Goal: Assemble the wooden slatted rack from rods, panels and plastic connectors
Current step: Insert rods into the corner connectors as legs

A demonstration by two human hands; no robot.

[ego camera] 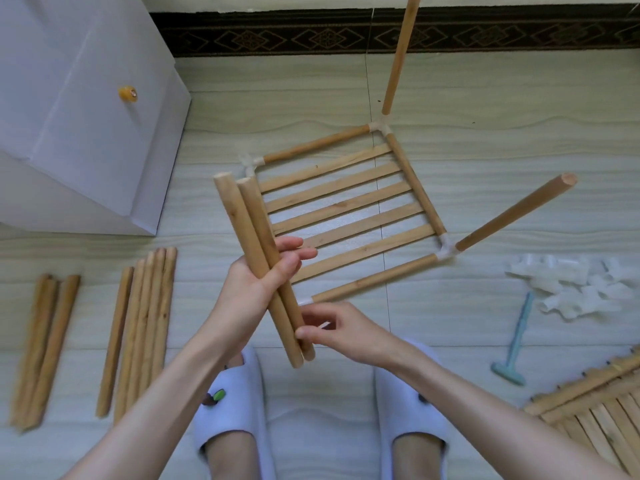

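A slatted wooden panel lies on the floor, framed by rods joined with white plastic connectors. Two upright rods rise from its far and right corners. My left hand is shut on two wooden rods, held side by side above the panel's near left corner. My right hand pinches the lower end of one of those rods with thumb and fingers. Beneath it, the near corner connector is mostly hidden.
Loose rods lie on the floor in two groups, a far-left group and another group beside it. A heap of white connectors and a light blue mallet lie right. Another slatted panel sits at lower right. A white cabinet stands upper left.
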